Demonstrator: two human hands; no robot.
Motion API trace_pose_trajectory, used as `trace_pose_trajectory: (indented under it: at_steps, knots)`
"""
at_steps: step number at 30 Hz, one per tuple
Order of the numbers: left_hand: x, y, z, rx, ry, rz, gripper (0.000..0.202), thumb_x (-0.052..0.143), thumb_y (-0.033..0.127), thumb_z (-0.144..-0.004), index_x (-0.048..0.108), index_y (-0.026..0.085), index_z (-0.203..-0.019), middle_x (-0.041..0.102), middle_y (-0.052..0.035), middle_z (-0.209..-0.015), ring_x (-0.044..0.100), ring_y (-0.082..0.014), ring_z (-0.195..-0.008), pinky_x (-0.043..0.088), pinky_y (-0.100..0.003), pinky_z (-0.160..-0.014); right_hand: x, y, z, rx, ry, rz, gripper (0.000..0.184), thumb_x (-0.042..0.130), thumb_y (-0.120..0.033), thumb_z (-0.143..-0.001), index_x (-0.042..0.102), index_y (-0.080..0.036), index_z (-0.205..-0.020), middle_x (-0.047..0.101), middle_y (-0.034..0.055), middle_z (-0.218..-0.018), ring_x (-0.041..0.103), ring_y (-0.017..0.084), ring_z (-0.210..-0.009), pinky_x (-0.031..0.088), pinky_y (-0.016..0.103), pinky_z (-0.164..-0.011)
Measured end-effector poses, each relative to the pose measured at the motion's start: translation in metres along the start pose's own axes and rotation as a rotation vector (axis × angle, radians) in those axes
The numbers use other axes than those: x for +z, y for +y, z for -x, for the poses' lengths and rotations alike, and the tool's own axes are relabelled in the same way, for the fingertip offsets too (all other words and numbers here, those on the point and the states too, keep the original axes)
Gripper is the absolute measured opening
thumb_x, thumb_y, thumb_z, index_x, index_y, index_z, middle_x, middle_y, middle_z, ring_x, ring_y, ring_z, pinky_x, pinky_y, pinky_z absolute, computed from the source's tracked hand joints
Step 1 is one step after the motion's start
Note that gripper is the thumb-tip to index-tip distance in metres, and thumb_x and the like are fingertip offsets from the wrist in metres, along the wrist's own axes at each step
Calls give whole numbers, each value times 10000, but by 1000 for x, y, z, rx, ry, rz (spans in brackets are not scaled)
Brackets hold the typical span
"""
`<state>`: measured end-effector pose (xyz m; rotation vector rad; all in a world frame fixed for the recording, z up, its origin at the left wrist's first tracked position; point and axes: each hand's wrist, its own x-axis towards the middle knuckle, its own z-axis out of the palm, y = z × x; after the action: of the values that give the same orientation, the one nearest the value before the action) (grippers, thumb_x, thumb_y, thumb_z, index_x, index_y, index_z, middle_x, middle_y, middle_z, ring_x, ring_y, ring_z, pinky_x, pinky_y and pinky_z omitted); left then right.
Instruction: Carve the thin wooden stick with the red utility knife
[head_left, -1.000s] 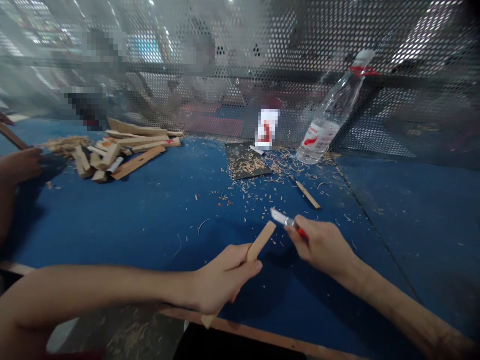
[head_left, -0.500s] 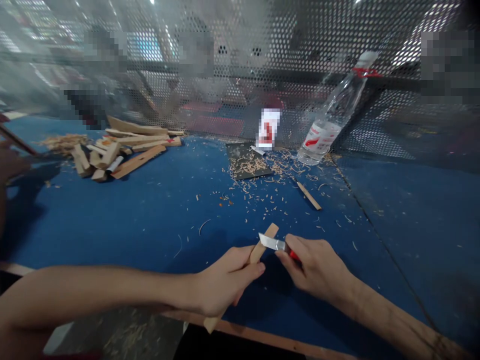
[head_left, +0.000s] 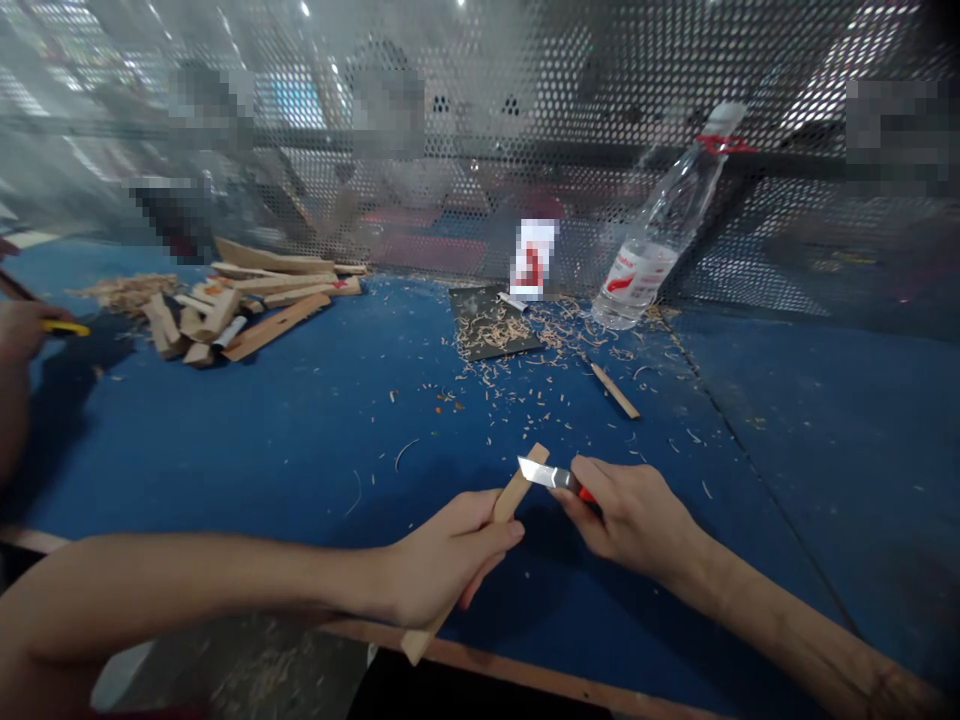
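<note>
My left hand (head_left: 457, 555) is wrapped round a pale wooden stick (head_left: 514, 494), whose upper end points up and right and whose lower end sticks out below my palm near the table edge. In my right hand (head_left: 637, 515) is a utility knife (head_left: 553, 475) with a red handle, mostly covered by my fingers. Its bare blade lies across the stick's upper part, seemingly touching it. Beyond my hands, a thin whittled stick (head_left: 615, 390) with a tapered end lies on the blue table (head_left: 300, 450) among curled shavings.
Shavings cover a dark sheet (head_left: 480, 345) before a perforated metal screen (head_left: 450, 200). A clear plastic bottle (head_left: 645, 260) leans there. Wood pieces (head_left: 277, 325) and a shavings heap (head_left: 135, 290) lie left. Another person's hand (head_left: 19, 330) with a yellow-handled tool (head_left: 66, 327) is at far left.
My two hands have shifted slightly left, and the blade sits a little nearer the stick's top end. At far left the other person's hand has moved, showing the yellow tool.
</note>
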<state>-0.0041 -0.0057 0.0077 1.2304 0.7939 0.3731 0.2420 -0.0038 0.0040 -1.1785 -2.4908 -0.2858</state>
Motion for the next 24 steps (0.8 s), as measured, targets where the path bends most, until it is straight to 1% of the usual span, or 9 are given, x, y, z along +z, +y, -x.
trace_pose_trajectory:
  at_steps: [4, 6, 8, 11, 13, 14, 16, 19, 24]
  knots:
    - [2, 5, -1, -15, 15, -15, 262, 498, 418, -978, 453, 236, -795, 390, 115, -428, 283, -73, -341, 228, -239, -410, 2, 0, 1, 20, 4, 14, 444, 283, -418, -1133, 528, -239, -809, 631, -13, -606, 567, 134, -459, 279, 290, -483]
    - [2, 6, 0, -28, 28, -17, 262, 499, 420, -976, 447, 237, -796, 382, 118, -437, 279, -73, -347, 223, -238, -413, 5, 2, 1, 31, -15, 2, 448, 288, -432, -1128, 539, -237, -811, 641, -5, -611, 570, 140, -464, 268, 294, -488]
    - [3, 6, 2, -36, 52, -13, 254, 500, 420, -975, 449, 236, -807, 373, 124, -443, 274, -73, -355, 218, -234, -416, 8, 9, 1, 76, -51, -22, 437, 305, -443, -1115, 543, -241, -810, 652, 6, -616, 572, 150, -471, 259, 299, -497]
    - [2, 2, 4, -17, 72, -18, 273, 501, 436, -983, 458, 233, -806, 374, 127, -431, 275, -73, -363, 228, -226, -430, 11, 32, 1, 266, -96, -39, 400, 351, -450, -1078, 502, -265, -758, 625, 11, -570, 559, 170, -464, 256, 309, -518]
    - [2, -2, 4, -12, 81, -23, 304, 518, 472, -972, 465, 233, -793, 372, 125, -414, 281, -73, -351, 231, -228, -428, 12, 49, 0, 406, -88, -22, 391, 365, -454, -1057, 445, -281, -716, 592, 11, -532, 548, 181, -456, 260, 316, -530]
    - [2, -4, 4, -15, 87, -24, 319, 534, 495, -959, 467, 235, -785, 374, 123, -409, 293, -75, -340, 229, -231, -421, 12, 55, 0, 451, -78, -14, 390, 363, -456, -1053, 421, -286, -706, 582, 12, -524, 547, 186, -455, 265, 317, -533]
    - [1, -8, 2, -21, 90, -10, 354, 562, 536, -933, 464, 242, -763, 391, 111, -403, 331, -82, -322, 227, -237, -403, 11, 62, 0, 488, -65, -15, 390, 350, -458, -1054, 390, -294, -702, 566, 8, -515, 544, 191, -452, 275, 315, -529]
    - [0, -9, 1, -1, 46, 22, 403, 558, 583, -922, 459, 246, -725, 412, 89, -381, 366, -92, -312, 230, -235, -387, 11, 58, -1, 481, -73, -42, 394, 357, -477, -1052, 366, -298, -702, 551, -2, -511, 541, 192, -444, 277, 310, -511]
    - [1, -2, 6, 70, 2, 85, 451, 552, 658, -907, 493, 233, -768, 409, 93, -384, 293, -80, -319, 199, -226, -371, 12, 42, -1, 449, -60, -66, 380, 383, -478, -1048, 365, -297, -714, 546, -15, -519, 571, 192, -459, 288, 305, -508]
